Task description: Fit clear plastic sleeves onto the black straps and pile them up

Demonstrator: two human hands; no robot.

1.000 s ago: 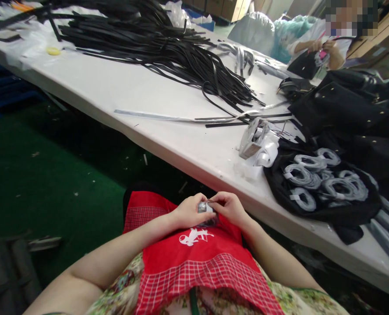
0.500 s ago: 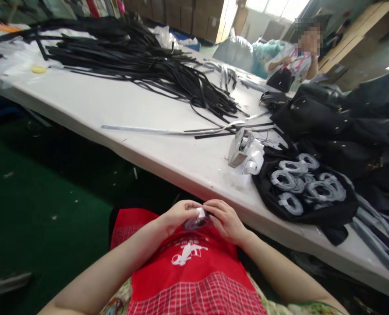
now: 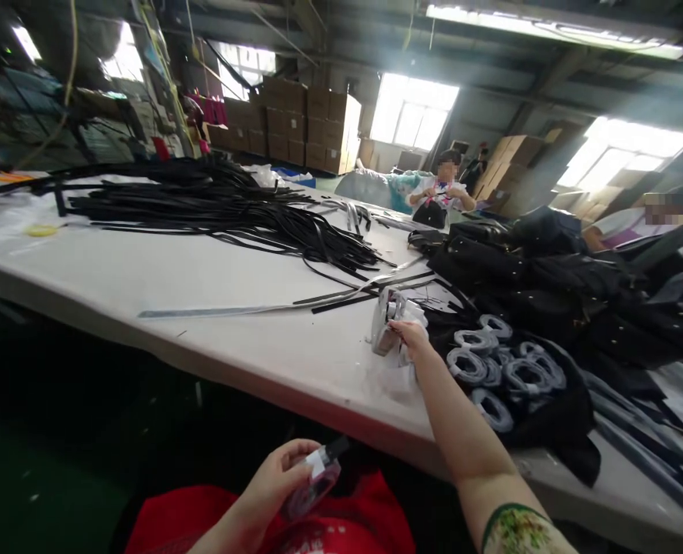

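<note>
My left hand (image 3: 281, 477) is closed around a coiled strap (image 3: 314, 494) in clear plastic, just above my red apron (image 3: 370, 512). A white sticker (image 3: 317, 463) sits on the coil, and a dark strap end pokes out past it. My right hand (image 3: 411, 337) is stretched out over the table to a grey tape dispenser (image 3: 381, 327) with white rolls beside it. Its fingertips are pressed together at the dispenser; what lies between them is too small to make out. Right of that forearm, several wrapped coils (image 3: 471, 365) lie on black cloth (image 3: 566, 450).
Long black straps (image 3: 249, 211) spread over the far side of the white table (image 3: 214, 277). A grey strip (image 3: 203, 312) lies nearer the front edge. Black bags (image 3: 526, 269) are heaped at the right. A person (image 3: 442, 192) sits across the table, and another is partly visible at far right.
My right hand has left the coil and reached forward to the dispenser. My left hand keeps the coil, now tilted. The view has swung upward, showing more of the room.
</note>
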